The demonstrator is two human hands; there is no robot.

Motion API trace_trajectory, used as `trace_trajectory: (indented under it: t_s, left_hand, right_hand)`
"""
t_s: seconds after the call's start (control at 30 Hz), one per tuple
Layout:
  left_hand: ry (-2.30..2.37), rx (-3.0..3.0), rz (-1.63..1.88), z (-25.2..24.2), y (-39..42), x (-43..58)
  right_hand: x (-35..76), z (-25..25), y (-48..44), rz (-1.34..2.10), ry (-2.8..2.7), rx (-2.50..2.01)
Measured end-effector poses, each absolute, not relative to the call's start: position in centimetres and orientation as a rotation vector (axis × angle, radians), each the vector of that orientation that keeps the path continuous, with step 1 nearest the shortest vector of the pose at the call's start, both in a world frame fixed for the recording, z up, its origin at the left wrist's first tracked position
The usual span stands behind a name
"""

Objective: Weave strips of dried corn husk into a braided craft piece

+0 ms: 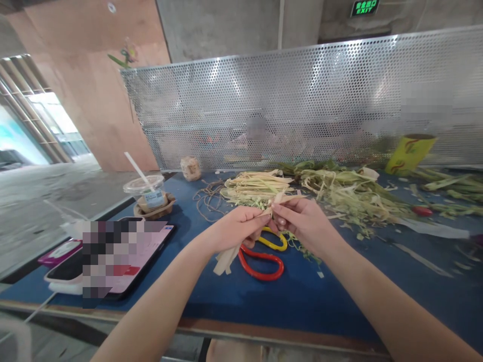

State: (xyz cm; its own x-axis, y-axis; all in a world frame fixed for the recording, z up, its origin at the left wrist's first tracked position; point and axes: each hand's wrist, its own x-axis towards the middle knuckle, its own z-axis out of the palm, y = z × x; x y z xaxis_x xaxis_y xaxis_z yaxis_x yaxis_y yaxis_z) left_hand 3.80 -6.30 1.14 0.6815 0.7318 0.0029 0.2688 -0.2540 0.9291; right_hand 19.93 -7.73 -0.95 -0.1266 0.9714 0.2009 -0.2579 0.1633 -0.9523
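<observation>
Between both hands, above the blue table, is a pale strip of dried corn husk. My left hand is closed around it, and the loose end hangs below toward the table. My right hand pinches the same husk at its upper part, fingertips almost touching those of the left. Under the hands lie scissors with one red handle loop and one yellow handle loop; their blades are hidden. Just behind the hands rests a pile of cream husk strips.
At left stand a lidded cup with a straw and a tablet with a phone. Twine and a ball of twine lie farther back. Loose husks and a yellow tube are at right, before a perforated metal screen.
</observation>
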Motion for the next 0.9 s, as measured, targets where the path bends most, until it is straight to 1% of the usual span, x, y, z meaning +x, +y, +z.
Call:
trace_trajectory:
  t_s: [0.37, 0.6, 0.77, 0.9]
  left_hand:
    - [0.801, 1.853, 0.549, 1.0, -6.4, 3.8]
    - [0.766, 1.806, 0.52, 0.9, -6.1, 3.6]
    - [0.754, 1.755, 0.474, 0.9, -6.2, 3.9]
    - [0.801, 1.875, 0.469, 1.0, -6.2, 4.1]
  right_hand:
    - [20.3, -1.2, -7.4, 1.25, -1.291, -0.836]
    - [21.5, -1.2, -7.0, 1.227, -1.115, -0.796]
    - [22.4, -1.3, -6.6, 1.231, -1.116, -0.799]
    - [22.0, -1.1, -6.8, 1.206, -1.11, -0.782]
